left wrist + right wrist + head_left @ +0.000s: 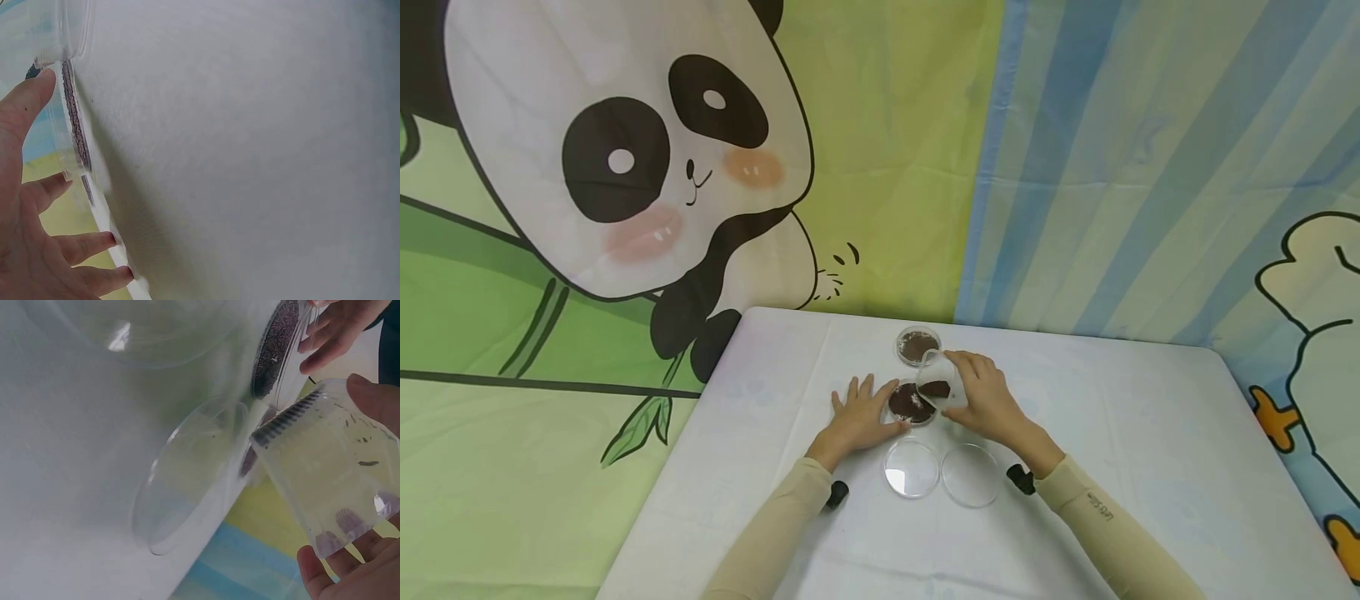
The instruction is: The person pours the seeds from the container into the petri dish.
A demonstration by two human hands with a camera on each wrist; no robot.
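My right hand (988,404) grips a clear plastic cup (936,369) tilted over a petri dish (914,424), with dark brown crumbly material pooled toward the cup's lower side. Ridged walls and stray dark flecks show on this cup in the right wrist view. My left hand (857,417) holds that dish at its side between thumb and forefinger, the other fingers spread. Dark brown soil-like material (907,403) with whitish patches lies in the dish. Behind it stands a second petri dish (898,347), holding similar brown material with white specks.
Two clear round dishes or lids, a left one (912,468) and a right one (972,475), lie side by side nearer me on the white-covered table (1150,433). A printed cloth with a panda (625,158) hangs behind the table's far edge.
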